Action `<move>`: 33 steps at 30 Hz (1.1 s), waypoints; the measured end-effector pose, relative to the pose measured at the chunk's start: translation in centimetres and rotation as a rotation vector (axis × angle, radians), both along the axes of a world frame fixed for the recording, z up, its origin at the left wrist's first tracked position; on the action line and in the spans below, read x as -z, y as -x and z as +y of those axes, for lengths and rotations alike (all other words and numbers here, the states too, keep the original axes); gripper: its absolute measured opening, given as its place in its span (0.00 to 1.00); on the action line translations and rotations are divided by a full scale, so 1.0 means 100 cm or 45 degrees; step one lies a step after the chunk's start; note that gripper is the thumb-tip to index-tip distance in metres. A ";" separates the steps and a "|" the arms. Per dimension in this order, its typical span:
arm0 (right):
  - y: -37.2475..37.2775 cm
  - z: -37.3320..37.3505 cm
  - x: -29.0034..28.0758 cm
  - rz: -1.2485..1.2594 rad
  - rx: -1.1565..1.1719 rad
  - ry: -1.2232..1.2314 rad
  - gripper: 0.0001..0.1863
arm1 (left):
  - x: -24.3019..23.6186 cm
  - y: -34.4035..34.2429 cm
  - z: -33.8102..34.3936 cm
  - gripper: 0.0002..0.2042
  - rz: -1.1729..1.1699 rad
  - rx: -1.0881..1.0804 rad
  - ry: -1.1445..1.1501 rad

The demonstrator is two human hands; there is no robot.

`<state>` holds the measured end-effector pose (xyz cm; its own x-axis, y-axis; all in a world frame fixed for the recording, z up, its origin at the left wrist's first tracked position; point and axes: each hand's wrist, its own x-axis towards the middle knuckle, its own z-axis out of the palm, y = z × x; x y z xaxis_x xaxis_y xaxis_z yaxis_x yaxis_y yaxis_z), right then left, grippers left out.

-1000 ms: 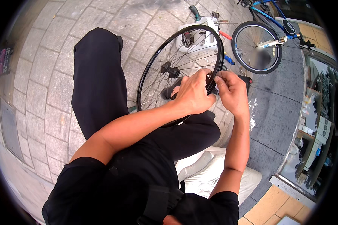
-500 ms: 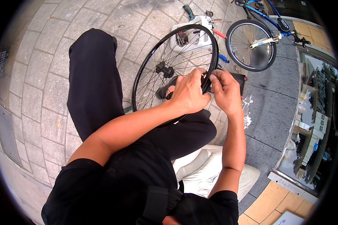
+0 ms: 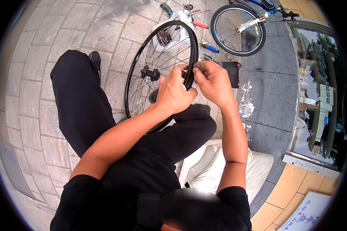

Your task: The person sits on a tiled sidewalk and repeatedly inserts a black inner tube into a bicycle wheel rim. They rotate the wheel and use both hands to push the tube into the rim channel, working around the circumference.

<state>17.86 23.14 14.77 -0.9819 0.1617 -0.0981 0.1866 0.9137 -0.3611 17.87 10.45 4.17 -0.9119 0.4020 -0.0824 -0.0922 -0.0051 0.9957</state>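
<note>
A black bicycle wheel (image 3: 128, 79) with thin spokes and a dark hub (image 3: 149, 73) stands tilted between my legs. My left hand (image 3: 173, 92) is closed around the right side of its rim, the thumb pointing toward my other hand. At the rim's outer edge my right hand (image 3: 215, 81) pinches with thumb and bent fingers, almost touching the left fingertips. What exactly lies under the right fingertips is hidden; a tyre edge cannot be told from the rim there.
Beyond the wheel lie a white plastic container (image 3: 177, 42), a red-handled tool (image 3: 200, 25), a blue tool (image 3: 210, 48) and a dark case (image 3: 231, 74). A bicycle with a blue frame and its front wheel (image 3: 215, 29) is at the upper right. A glass window (image 3: 316, 92) lines the right side.
My view has shifted, so the wheel, hands and background sit farther left and higher. A dark shoe has come into sight beside my left leg. Both hands stay at the rim.
</note>
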 end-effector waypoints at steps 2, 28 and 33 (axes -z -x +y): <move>0.002 0.002 -0.006 -0.022 -0.030 -0.041 0.11 | 0.001 -0.002 0.002 0.35 -0.012 -0.022 -0.009; -0.001 0.005 -0.002 -0.021 -0.117 -0.080 0.10 | 0.011 -0.001 0.011 0.35 0.099 -0.099 0.002; -0.003 -0.003 -0.008 0.046 -0.206 -0.244 0.08 | 0.000 -0.003 0.007 0.35 0.009 0.033 -0.031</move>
